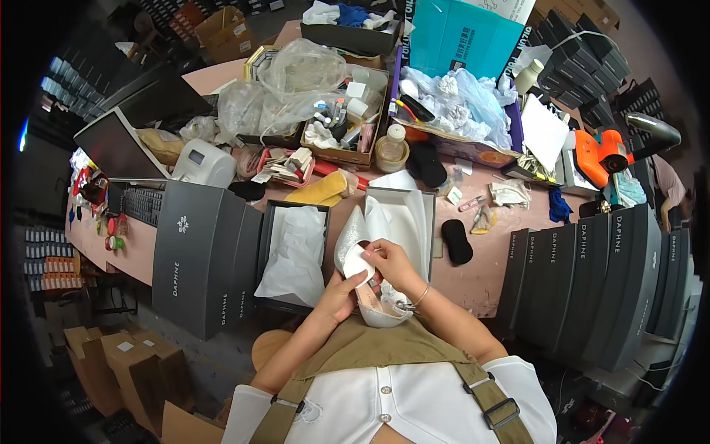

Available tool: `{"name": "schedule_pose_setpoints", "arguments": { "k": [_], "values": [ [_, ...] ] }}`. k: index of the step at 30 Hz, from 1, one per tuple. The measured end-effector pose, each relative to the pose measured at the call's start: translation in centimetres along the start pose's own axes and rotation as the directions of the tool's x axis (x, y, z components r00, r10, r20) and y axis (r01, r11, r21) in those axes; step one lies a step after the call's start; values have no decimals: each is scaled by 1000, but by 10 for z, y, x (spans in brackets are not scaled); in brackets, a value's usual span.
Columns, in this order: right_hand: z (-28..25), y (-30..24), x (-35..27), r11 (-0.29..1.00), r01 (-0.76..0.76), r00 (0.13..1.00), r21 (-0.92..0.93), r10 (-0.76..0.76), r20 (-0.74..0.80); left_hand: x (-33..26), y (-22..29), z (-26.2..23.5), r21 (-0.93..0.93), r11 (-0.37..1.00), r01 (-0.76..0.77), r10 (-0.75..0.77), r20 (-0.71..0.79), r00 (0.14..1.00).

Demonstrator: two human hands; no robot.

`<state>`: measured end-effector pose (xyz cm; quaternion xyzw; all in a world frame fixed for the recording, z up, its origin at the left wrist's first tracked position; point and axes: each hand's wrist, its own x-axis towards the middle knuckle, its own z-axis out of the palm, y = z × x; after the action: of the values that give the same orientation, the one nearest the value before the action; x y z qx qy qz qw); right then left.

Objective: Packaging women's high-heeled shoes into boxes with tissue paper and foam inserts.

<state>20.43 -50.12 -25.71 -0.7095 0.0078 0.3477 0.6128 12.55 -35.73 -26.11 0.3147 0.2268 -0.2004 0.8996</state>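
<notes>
Over the counter's near edge (470, 288), left hand (336, 297) clasps silver shoe (348, 240), apparently steadying the white pad (356, 264) right hand (396, 265) pinches.

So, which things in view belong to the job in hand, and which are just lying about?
Job, apparently: silver shoe and white pad, in left hand and right hand; left open box; tissue paper; right open box.
Lying about, seemingly: yellow cloth; blue cloth; keyboard.

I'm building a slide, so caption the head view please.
Left hand and right hand holding a silvery shoe beside an open box of white paper.
</notes>
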Motion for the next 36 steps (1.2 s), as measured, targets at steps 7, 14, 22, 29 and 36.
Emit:
{"name": "schedule_pose_setpoints", "arguments": {
  "k": [7, 14, 22, 29, 36],
  "values": [
    [-63, 25, 73, 738, 251, 897, -627, -421, -137, 13, -3, -20, -183, 981, 57, -105, -264, 959],
    [-61, 61, 120, 318, 237, 906, -918, -413, 90, 6, 11, -11, 23, 995, 95, -92, -108, 990],
    [-77, -43, 8, 891, 341, 940, -299, -330, 90, 12, 6, -40, -81, 989, 126, -135, -127, 983],
    [7, -14, -21, 389, 518, 716, -762, -684, 138, 4, -24, -1, -26, 983, -180, 178, -59, 982],
    [12, -12, -19, 582, 461, 804, -670, -593, 38, -17, -28, -6, 36, 997, -66, 69, -69, 995]
  ]
}}
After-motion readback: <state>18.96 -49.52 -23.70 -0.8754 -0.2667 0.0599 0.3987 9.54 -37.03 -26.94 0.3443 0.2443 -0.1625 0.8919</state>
